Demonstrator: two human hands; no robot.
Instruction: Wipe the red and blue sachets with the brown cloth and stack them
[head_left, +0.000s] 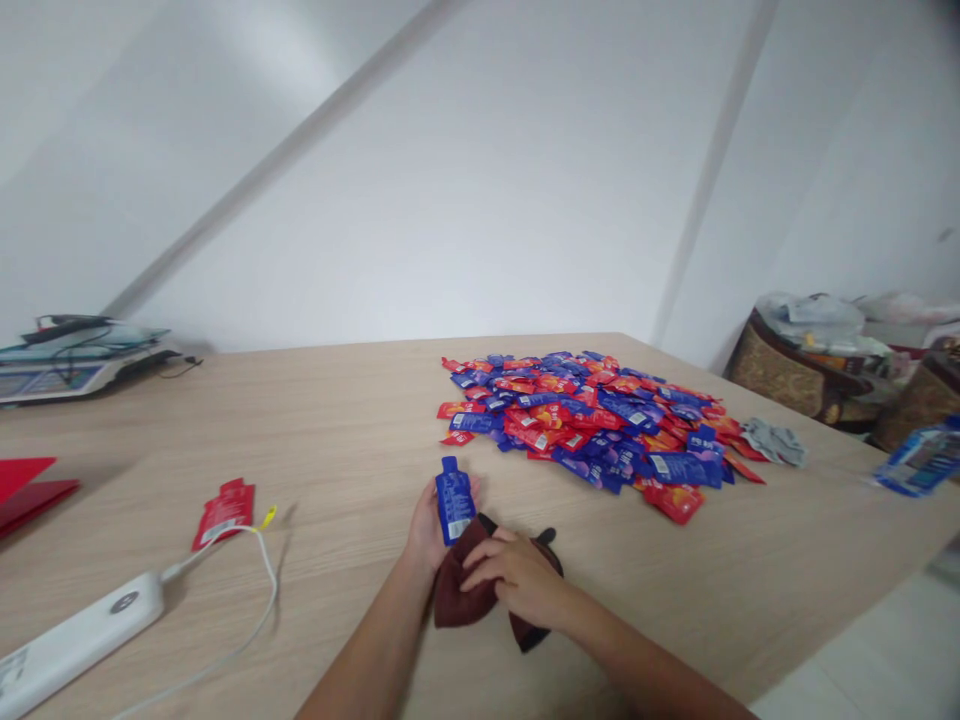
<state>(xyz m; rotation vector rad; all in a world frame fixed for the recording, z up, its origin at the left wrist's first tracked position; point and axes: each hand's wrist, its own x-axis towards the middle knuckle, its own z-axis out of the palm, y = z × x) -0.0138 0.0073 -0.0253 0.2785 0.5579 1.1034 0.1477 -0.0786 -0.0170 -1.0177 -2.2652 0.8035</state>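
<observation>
In my left hand is a small blue bottle-shaped sachet, printed side up, its narrow neck pointing away from me. My fingers are behind it and partly hidden. My right hand grips a maroon cloth with black edging, bunched just below the sachet. The cloth's upper edge touches or overlaps the sachet's lower end; I cannot tell which. Beyond both hands lies a large heap of red and blue sachets. One red sachet lies alone on the left.
A white power bank-like device with a white cable lies at the front left. Red folded card and a scale are farther left. Grey gloves and a blue-labelled packet lie on the right of the table.
</observation>
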